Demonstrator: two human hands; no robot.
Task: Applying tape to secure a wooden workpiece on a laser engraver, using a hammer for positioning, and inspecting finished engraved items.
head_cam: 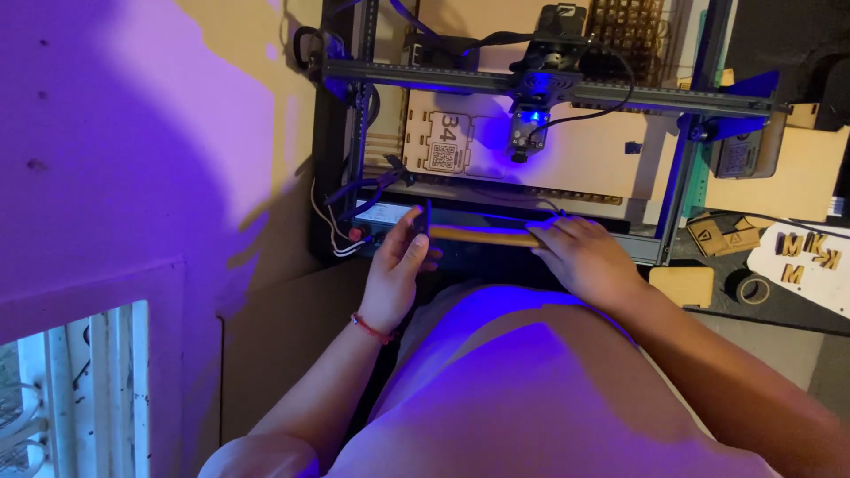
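- Left hand (397, 270), center frame, fingers curled around the left end of a thin wooden strip (482, 236)
- Right hand (586, 257) lies flat on the strip's right end, fingers together, pressing down
- Strip lies horizontal along the front rail of a laser engraver frame (341, 133), center frame
- Laser head (529, 124) w/ blue glow, upper center, above a plywood sheet (575, 155)
- Tape roll (753, 289) & cut wooden letters (801, 257) at right edge
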